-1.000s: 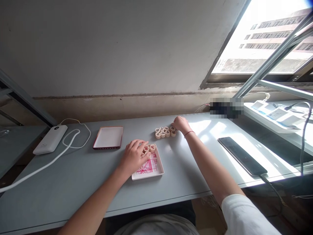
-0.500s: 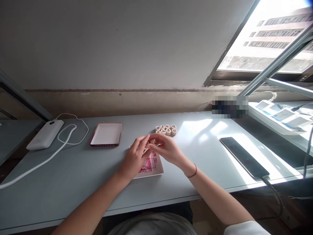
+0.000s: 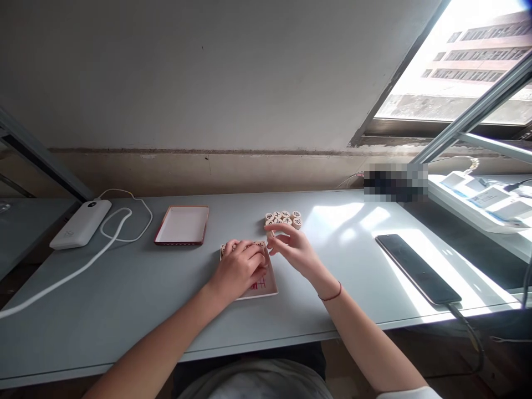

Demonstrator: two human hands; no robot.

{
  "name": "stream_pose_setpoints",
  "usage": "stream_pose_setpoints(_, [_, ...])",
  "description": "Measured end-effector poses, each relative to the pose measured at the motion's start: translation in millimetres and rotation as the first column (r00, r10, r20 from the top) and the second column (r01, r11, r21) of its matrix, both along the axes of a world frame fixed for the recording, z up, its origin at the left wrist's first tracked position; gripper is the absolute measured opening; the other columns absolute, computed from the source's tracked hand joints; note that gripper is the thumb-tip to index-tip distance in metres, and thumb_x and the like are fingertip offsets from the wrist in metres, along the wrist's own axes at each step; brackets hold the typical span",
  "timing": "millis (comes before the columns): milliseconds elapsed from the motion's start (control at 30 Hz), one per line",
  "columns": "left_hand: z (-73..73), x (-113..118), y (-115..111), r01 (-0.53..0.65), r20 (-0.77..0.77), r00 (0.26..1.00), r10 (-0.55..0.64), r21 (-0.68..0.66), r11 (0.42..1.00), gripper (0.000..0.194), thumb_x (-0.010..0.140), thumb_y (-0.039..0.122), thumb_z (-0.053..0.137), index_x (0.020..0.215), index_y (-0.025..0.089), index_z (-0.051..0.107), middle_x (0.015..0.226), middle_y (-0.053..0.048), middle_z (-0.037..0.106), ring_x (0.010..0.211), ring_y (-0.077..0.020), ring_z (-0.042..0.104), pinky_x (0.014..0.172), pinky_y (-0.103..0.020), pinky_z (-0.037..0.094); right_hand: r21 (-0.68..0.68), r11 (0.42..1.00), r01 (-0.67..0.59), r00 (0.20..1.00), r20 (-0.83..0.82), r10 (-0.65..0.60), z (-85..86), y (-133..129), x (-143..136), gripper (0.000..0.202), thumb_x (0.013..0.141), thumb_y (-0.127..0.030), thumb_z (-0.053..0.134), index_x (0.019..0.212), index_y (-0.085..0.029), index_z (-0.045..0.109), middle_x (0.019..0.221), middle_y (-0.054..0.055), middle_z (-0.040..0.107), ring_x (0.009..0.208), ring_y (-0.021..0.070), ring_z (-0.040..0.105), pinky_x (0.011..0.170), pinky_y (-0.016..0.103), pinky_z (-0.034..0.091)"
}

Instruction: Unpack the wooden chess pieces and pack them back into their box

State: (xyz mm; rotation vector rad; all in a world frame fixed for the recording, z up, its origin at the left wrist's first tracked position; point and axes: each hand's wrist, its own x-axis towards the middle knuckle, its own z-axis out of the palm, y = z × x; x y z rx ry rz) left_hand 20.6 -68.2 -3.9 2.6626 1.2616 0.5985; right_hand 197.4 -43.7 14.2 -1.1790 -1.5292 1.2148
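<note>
Over the shallow white box (image 3: 271, 284) my left hand (image 3: 238, 267) rests with bent fingers. The fingers look closed, and whatever lies under them is hidden. Round wooden Chinese chess pieces (image 3: 260, 244) line the far end of the box, partly covered by that hand. Red print shows on the box bottom. To the right of the box, my right hand (image 3: 294, 248) pinches one Chinese chess piece (image 3: 270, 235) between thumb and fingers. Just beyond it, a block of several Chinese chess pieces (image 3: 286, 220) with dark characters stands on the table.
An upturned box lid (image 3: 183, 224) with a white inside lies left of centre. Farther left is a white power bank (image 3: 81, 224) with a looping white cable (image 3: 110, 238). A phone (image 3: 418, 269) with a cable lies at the right, near a white power strip (image 3: 477, 202).
My hands, close together over the box before, have parted. The right has moved right with a piece in its pinch; the left has lowered and curled over the box.
</note>
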Motion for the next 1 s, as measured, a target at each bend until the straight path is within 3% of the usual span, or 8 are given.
stream_pose_setpoints(67, [1.8, -4.7, 2.3, 0.007, -0.011, 1.000, -0.007, 0.016, 1.000, 0.007, 0.087, 0.028, 0.061, 0.091, 0.023, 0.064, 0.111, -0.005, 0.066, 0.110, -0.0245, 0.055, 0.092, -0.043, 0.039, 0.113, 0.993, -0.017, 0.993, 0.115, 0.004, -4.1, -8.4, -0.3, 0.028, 0.083, -0.037, 0.058, 0.106, -0.021, 0.058, 0.103, 0.007, 0.060, 0.072, 0.0129, 0.060, 0.058, 0.026, 0.054])
stream_pose_setpoints(167, [6.8, -18.9, 7.2, 0.000, -0.009, 1.000, 0.001, 0.008, 1.000, 0.027, 0.083, 0.037, 0.066, 0.104, 0.021, 0.061, 0.120, -0.008, 0.060, 0.113, -0.0253, 0.052, 0.093, -0.042, 0.040, 0.293, 0.954, -0.068, 0.945, 0.325, -0.032, -15.9, -22.6, -0.1, 0.013, 0.082, -0.026, 0.057, 0.095, -0.022, 0.058, 0.098, 0.005, 0.061, 0.065, 0.0106, 0.055, 0.058, 0.025, 0.049])
stream_pose_setpoints(233, [9.5, -30.7, 11.1, -0.020, -0.030, 0.999, 0.019, -0.037, 0.999, 0.039, 0.080, 0.042, 0.068, 0.112, 0.021, 0.058, 0.126, -0.010, 0.056, 0.118, -0.0275, 0.049, 0.096, -0.043, 0.040, 0.333, 0.933, -0.134, 0.911, 0.413, -0.017, -23.8, -30.4, -0.9, 0.009, 0.081, -0.019, 0.056, 0.090, -0.022, 0.058, 0.096, 0.004, 0.061, 0.062, 0.0098, 0.054, 0.060, 0.025, 0.048])
stream_pose_setpoints(333, [10.3, -45.3, 16.1, -0.005, -0.074, 0.997, -0.007, -0.158, 0.987, 0.055, 0.080, 0.045, 0.067, 0.128, 0.025, 0.049, 0.130, -0.008, 0.054, 0.119, -0.0272, 0.049, 0.097, -0.040, 0.042, 0.326, 0.924, -0.200, 0.885, 0.465, 0.027, -29.7, -36.6, -3.2, 0.016, 0.079, -0.013, 0.055, 0.092, -0.022, 0.059, 0.105, 0.004, 0.060, 0.064, 0.0093, 0.054, 0.063, 0.025, 0.048])
stream_pose_setpoints(433, [8.5, -51.8, 19.1, -0.009, -0.097, 0.995, -0.016, -0.252, 0.968, 0.058, 0.081, 0.041, 0.065, 0.133, 0.026, 0.045, 0.127, -0.006, 0.056, 0.115, -0.0262, 0.052, 0.095, -0.037, 0.044, 0.326, 0.929, -0.176, 0.863, 0.504, -0.014, -28.3, -37.2, -5.7, 0.019, 0.078, -0.013, 0.057, 0.094, -0.022, 0.061, 0.108, 0.004, 0.057, 0.065, 0.0091, 0.052, 0.064, 0.025, 0.047])
stream_pose_setpoints(700, [9.7, -48.5, 21.4, -0.001, -0.101, 0.995, -0.025, -0.243, 0.970, 0.049, 0.084, 0.030, 0.060, 0.131, 0.023, 0.048, 0.126, -0.006, 0.059, 0.115, -0.0253, 0.053, 0.097, -0.037, 0.044, 0.305, 0.948, -0.090, 0.806, 0.581, -0.110, -21.1, -31.6, -14.3, 0.009, 0.079, -0.015, 0.063, 0.086, -0.020, 0.060, 0.092, 0.001, 0.054, 0.068, 0.0100, 0.053, 0.065, 0.023, 0.044])
stream_pose_setpoints(900, [15.2, -49.1, 18.6, -0.056, -0.095, 0.995, 0.029, -0.307, 0.950, 0.052, 0.086, 0.036, 0.056, 0.134, 0.024, 0.045, 0.130, -0.007, 0.057, 0.117, -0.0252, 0.055, 0.098, -0.036, 0.044, 0.328, 0.930, -0.165, 0.728, 0.677, -0.110, -18.4, -25.2, -13.5, 0.008, 0.081, -0.020, 0.064, 0.087, -0.021, 0.060, 0.095, 0.001, 0.058, 0.068, 0.0100, 0.054, 0.060, 0.021, 0.040])
stream_pose_setpoints(1000, [15.8, -53.7, 19.5, -0.058, -0.071, 0.997, 0.035, -0.367, 0.928, 0.058, 0.083, 0.038, 0.058, 0.138, 0.025, 0.041, 0.135, -0.006, 0.053, 0.121, -0.0253, 0.053, 0.098, -0.034, 0.043, 0.345, 0.909, -0.232, 0.638, 0.759, -0.126, -17.6, -22.9, -12.3, 0.009, 0.080, -0.023, 0.064, 0.088, -0.021, 0.060, 0.094, 0.002, 0.059, 0.063, 0.0099, 0.052, 0.054, 0.021, 0.035])
